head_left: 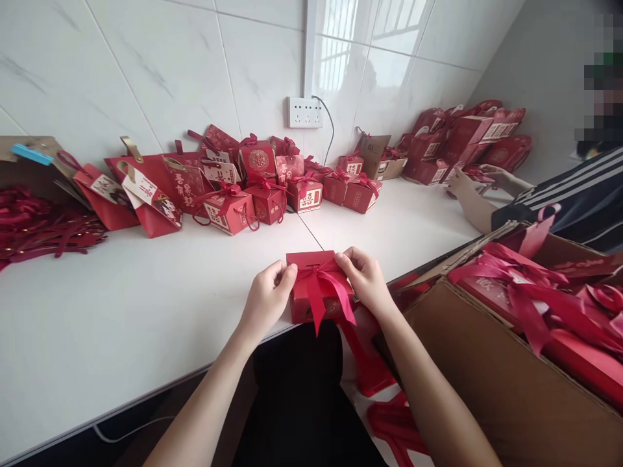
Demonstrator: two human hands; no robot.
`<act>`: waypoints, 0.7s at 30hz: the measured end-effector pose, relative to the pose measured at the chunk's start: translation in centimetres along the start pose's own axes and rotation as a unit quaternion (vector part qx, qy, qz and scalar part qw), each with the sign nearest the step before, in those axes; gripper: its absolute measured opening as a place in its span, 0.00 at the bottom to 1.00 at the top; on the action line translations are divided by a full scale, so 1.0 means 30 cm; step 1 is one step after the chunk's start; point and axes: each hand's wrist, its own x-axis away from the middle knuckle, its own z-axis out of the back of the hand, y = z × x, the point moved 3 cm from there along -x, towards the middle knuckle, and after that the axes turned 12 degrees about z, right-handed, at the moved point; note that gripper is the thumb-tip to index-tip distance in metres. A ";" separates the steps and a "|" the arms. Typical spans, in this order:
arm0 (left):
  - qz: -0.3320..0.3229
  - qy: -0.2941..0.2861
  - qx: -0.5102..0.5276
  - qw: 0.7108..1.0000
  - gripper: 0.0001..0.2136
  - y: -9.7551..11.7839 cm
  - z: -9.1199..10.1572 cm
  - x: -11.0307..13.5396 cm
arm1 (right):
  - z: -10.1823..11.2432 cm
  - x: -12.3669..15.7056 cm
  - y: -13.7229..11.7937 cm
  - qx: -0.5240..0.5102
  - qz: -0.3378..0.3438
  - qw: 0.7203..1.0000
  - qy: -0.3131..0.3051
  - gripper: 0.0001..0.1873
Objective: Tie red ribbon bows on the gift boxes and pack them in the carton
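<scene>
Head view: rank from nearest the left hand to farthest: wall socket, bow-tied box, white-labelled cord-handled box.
1. Bow-tied box: touching the left hand, on its right.
2. White-labelled cord-handled box: beyond, slightly left.
3. Wall socket: farthest back, higher.

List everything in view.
Table: one, white, centre
Front box: one, red, table edge
Ribbon bow: one, red, atop front box
Right carton: one, brown, lower right
Gift boxes: many, mostly red, along wall and in right carton
Ribbon pile: one, dark red, left
Clip: one, blue, left
Left carton: one, brown, behind ribbon pile
Socket: one, white, wall
Socket cable: one, dark, wall
Stool parts: several, red, lower right
Co-worker: one, striped dark sleeve, right
Left grip: one, bare, bow's left
Right grip: one, bare, bow's right
Trousers: one pair, black, bottom
</scene>
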 end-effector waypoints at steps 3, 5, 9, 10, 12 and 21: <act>0.009 0.000 -0.003 1.000 0.19 0.001 0.004 -0.010 | 0.023 -0.003 0.003 -0.008 0.029 0.999 -0.017 0.27; 0.010 -0.008 -0.003 1.000 0.20 0.005 0.013 -0.015 | 0.034 0.004 -0.006 -0.038 0.081 0.992 -0.085 0.35; -0.025 0.056 0.004 0.998 0.15 0.030 0.045 0.012 | 0.031 0.040 -0.018 -0.011 0.137 0.961 -0.238 0.60; -0.049 0.081 -0.009 0.995 0.14 0.042 0.051 0.028 | 0.029 0.047 -0.019 0.009 0.141 0.960 -0.242 0.60; -0.114 0.115 -0.071 0.984 0.13 0.070 0.051 0.068 | 0.020 0.055 -0.019 0.028 0.142 0.962 -0.232 0.57; -0.292 0.117 -0.271 0.909 0.10 0.037 0.007 0.174 | 0.025 0.081 -0.002 0.007 0.134 0.973 -0.189 0.53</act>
